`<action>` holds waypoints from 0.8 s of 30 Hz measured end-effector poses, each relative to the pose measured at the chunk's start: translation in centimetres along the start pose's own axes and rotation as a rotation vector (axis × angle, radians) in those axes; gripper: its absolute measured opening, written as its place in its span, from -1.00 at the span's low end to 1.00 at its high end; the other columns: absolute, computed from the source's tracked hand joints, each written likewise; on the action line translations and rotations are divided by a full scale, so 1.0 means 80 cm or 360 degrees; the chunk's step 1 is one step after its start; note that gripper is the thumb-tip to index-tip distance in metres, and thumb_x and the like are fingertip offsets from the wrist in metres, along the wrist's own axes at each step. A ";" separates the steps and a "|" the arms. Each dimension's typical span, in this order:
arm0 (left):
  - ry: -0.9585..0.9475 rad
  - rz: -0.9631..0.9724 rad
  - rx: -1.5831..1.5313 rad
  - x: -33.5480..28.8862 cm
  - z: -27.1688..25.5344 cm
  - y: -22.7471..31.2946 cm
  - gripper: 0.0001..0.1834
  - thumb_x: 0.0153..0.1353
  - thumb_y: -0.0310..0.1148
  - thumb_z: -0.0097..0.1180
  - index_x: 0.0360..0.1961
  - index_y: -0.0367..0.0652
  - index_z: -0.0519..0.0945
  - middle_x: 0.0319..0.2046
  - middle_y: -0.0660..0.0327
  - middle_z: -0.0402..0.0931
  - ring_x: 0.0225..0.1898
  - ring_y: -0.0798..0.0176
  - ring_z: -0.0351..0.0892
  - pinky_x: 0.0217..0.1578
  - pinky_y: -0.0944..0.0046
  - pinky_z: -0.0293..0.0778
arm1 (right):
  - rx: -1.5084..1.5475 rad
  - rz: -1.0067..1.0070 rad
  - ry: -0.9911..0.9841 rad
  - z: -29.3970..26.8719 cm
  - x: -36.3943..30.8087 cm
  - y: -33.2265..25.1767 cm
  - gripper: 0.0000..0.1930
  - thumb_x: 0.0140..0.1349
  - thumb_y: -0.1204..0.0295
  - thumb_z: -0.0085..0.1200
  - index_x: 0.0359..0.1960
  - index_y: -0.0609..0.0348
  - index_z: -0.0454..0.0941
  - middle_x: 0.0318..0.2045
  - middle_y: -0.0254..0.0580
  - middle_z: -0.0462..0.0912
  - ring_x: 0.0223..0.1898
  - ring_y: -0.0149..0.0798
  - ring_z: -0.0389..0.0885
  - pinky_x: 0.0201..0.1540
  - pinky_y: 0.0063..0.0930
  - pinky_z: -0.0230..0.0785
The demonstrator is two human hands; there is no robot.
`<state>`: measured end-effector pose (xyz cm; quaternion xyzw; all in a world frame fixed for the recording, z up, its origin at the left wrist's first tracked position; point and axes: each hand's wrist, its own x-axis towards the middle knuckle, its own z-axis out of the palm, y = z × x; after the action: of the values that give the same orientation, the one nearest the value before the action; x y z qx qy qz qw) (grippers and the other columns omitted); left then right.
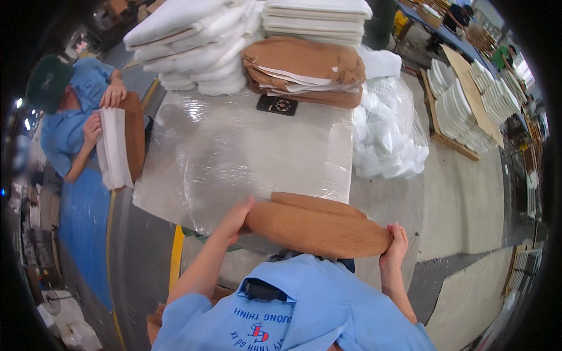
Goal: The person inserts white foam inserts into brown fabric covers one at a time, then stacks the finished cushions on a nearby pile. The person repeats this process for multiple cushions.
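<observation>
A brown fabric-covered cushion [316, 230] is held up close to my body, over the near edge of the table. My left hand [236, 219] grips its left end, thumb along the top edge. At the opposite end, my right hand [396, 243] is closed on the corner, its fingers curled over the fabric. The cushion stands tilted; behind its upper edge shows a second brown layer [319, 203], and I cannot tell whether it is part of the same piece. Its underside is hidden.
Plastic film covers the table [252, 152]. On its far side are white foam stacks [193, 44], a brown cover pile [304, 64] and a black dial device [277, 105]. A bag of white padding [389, 126] stands right. At left, a person [76, 111] holds a brown-and-white cushion [123, 146].
</observation>
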<state>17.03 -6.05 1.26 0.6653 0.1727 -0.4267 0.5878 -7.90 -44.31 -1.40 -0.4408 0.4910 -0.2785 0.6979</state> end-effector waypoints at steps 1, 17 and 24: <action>-0.0057 0.0019 0.0141 -0.024 0.012 0.009 -0.24 0.47 0.11 0.15 0.40 -0.31 0.37 0.22 0.02 0.51 0.20 0.16 0.54 -0.03 0.10 0.62 | -0.0121 0.0044 -0.0104 -0.017 0.001 -0.005 -0.72 0.47 0.21 0.18 -0.03 0.17 0.62 -0.12 -0.25 0.68 -0.06 -0.30 0.62 0.03 -0.30 0.48; -0.0209 -0.0143 0.0898 0.022 0.014 -0.003 -0.33 0.59 -0.01 -0.14 0.43 -0.40 0.35 0.33 -0.13 0.46 0.29 -0.03 0.50 0.26 0.00 0.43 | -0.1622 0.1035 -0.1090 0.032 0.091 -0.037 -0.28 0.56 0.00 -0.04 0.55 0.24 0.16 0.41 0.05 0.44 0.43 -0.07 0.40 0.43 -0.11 0.26; 0.0009 -0.0599 0.0768 0.067 0.015 0.000 -0.27 0.59 0.06 -0.16 0.32 -0.53 0.46 0.19 -0.20 0.58 0.22 -0.06 0.59 0.20 0.02 0.48 | -0.1625 0.1233 -0.1031 0.048 0.148 0.019 -0.35 0.57 -0.02 -0.10 0.47 0.21 0.36 0.32 0.01 0.55 0.30 -0.05 0.56 0.32 -0.12 0.40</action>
<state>19.66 -8.65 -2.83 0.7432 0.1883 -0.5550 0.3229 -0.08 -52.01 -7.48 -0.5669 0.4494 0.3984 0.5639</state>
